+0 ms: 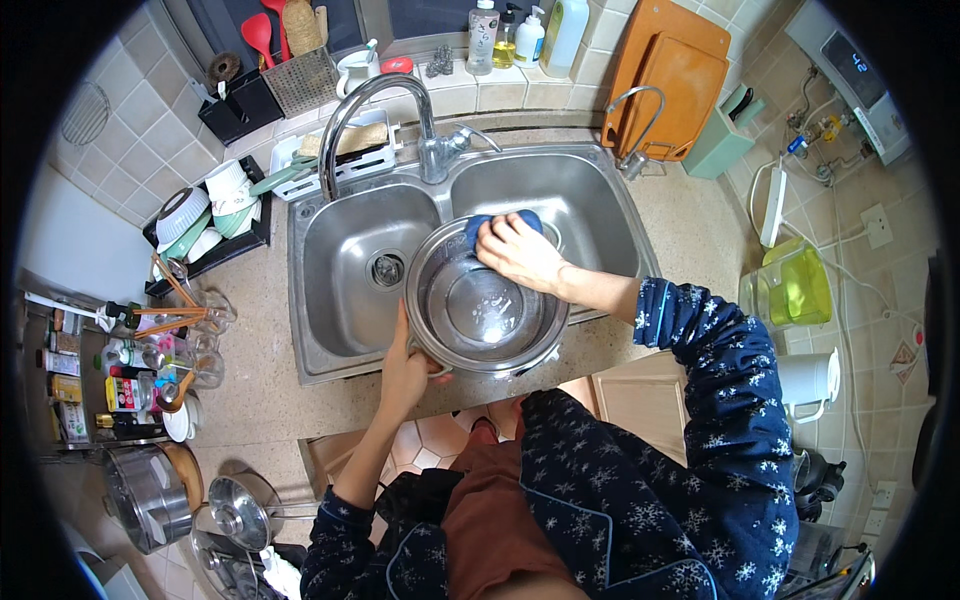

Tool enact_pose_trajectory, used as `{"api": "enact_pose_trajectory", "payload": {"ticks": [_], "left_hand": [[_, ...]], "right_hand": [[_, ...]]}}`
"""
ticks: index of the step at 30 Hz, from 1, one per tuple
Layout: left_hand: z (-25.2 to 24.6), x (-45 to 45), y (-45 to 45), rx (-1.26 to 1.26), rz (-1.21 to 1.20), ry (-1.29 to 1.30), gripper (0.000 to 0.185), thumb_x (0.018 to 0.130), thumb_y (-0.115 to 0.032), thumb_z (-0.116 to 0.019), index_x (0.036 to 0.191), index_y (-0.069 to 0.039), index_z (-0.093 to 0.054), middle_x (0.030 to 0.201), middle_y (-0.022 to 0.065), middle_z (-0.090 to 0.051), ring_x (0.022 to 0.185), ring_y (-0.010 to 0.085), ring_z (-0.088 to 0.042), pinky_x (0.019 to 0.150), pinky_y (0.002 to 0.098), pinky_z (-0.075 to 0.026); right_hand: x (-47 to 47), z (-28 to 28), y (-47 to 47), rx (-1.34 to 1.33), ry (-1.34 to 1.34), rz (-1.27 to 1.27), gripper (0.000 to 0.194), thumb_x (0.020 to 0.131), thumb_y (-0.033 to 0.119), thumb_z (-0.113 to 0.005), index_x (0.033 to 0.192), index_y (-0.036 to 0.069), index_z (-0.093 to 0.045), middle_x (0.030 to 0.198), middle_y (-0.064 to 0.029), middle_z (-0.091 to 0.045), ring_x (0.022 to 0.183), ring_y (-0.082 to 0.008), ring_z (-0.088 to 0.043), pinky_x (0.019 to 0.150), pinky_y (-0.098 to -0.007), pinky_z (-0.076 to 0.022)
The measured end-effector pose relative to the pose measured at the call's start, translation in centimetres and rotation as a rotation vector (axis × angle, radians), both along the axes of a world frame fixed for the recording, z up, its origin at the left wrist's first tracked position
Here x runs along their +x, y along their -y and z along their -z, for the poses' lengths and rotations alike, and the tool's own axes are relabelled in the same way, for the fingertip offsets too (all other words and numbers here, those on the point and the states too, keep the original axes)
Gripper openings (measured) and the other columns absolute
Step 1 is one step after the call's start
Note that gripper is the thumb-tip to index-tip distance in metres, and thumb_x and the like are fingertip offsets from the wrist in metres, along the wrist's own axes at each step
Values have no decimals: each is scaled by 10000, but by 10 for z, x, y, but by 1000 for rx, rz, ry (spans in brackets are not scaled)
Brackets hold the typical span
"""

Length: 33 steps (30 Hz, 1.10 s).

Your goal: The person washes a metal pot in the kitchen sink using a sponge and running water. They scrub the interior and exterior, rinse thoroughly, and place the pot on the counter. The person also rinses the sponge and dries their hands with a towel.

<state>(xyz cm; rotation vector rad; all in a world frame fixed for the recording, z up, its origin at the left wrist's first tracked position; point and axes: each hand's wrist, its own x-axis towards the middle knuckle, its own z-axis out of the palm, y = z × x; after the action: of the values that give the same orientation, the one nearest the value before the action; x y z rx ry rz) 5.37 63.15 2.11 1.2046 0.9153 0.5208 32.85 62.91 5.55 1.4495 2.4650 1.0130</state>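
Observation:
A round stainless steel pot (480, 315) is held over the front of the double sink, its open top facing me. Drops of water or suds show on its shiny bottom. My left hand (409, 367) grips the pot by its near left side, at the handle, fingers partly hidden beneath. With my right hand (517, 251) I press a dark blue cloth or sponge (531, 219) against the pot's far inner wall and rim. The left basin (337, 300) has a drain strainer (386, 268); the right basin (592, 202) lies partly behind the pot.
A chrome faucet (431, 142) arches over the left basin. Bowls fill a black rack (259, 225) on the left, near glass jars (210, 367) and chopsticks. Soap bottles (529, 41) line the sill. Orange cutting boards (682, 90) and a green knife block (716, 142) stand back right.

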Motion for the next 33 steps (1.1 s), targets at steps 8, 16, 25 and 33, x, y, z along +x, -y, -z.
{"api": "enact_pose_trajectory", "payload": {"ticks": [8,16,25,33], "left_hand": [[1,-2,0,-11,3,8,868,741,133,-281,1494,-247,-76,880,144,-615,588,184,-587,505,291,-510],[3,-4,1,-7,2,-57,850,755,121,-292,1491,-252,-89,878,148,-623,619,196,-615,525,294,-545],[-2,-1,2,-49,-33,-48,848,760,130,-280,1490,-258,-89,840,139,-610,633,199,-622,541,307,-558],[0,-3,0,28,-24,-6,842,747,122,-298,1493,-202,-79,925,159,-607,640,211,-621,537,313,-558]], "right_hand": [[-14,13,19,-13,-92,324,258,815,211,-525,958,21,-625,998,-136,-536,970,-314,-476,765,-469,-399],[-56,15,-25,-259,-1194,452,334,840,110,-564,1100,-33,-409,981,-258,-473,898,-417,-541,790,-463,-485],[-59,14,24,-1336,-574,500,449,768,137,-608,1170,-7,-471,1105,-242,-570,1057,-356,-567,908,-420,-456],[-82,31,16,-896,-842,368,394,751,26,-588,1135,-5,-502,1155,-264,-492,1081,-390,-538,885,-444,-470]]}}
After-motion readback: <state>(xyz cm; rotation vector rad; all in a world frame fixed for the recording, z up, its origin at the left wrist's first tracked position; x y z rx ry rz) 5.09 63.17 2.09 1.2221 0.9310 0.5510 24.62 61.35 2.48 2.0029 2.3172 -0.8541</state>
